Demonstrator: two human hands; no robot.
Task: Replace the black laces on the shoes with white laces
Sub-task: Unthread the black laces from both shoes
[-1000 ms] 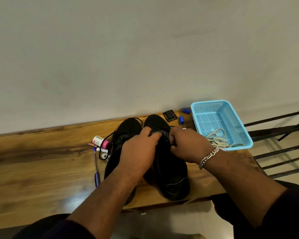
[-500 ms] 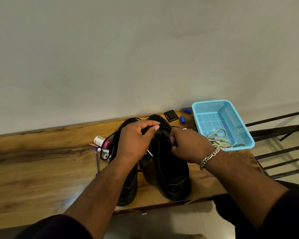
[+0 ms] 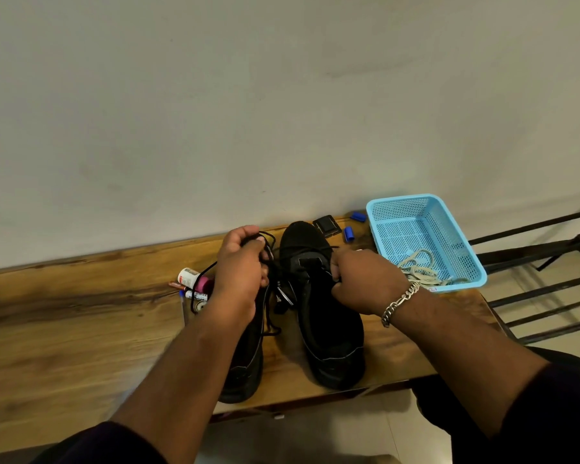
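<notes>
Two black fabric shoes stand side by side, toes toward the wall, on the wooden counter (image 3: 64, 329). The left hand (image 3: 240, 272) is raised over the left black shoe (image 3: 245, 370), its fingers curled tight around a thin black lace (image 3: 269, 249) that runs down across the gap to the right black shoe (image 3: 329, 329). A loose loop of black lace also trails off the left shoe's far side, over the small items there. The right hand (image 3: 365, 283) (a silver chain bracelet (image 3: 400, 301) sits on its wrist) pinches the upper edge of the right shoe near its eyelets, fingers curled onto the fabric.

The white laces (image 3: 419, 271) lie in a loose heap in the near corner of the light blue perforated plastic basket (image 3: 449, 216), which stands at the counter's right end, just beside the right hand.

Left of the shoes lie a small white bottle with a pink cap (image 3: 191, 277), a couple of markers and a blue pen (image 3: 183, 306). Behind the right shoe are a small black square object (image 3: 327, 225) and two small blue caps (image 3: 349, 234).
</notes>
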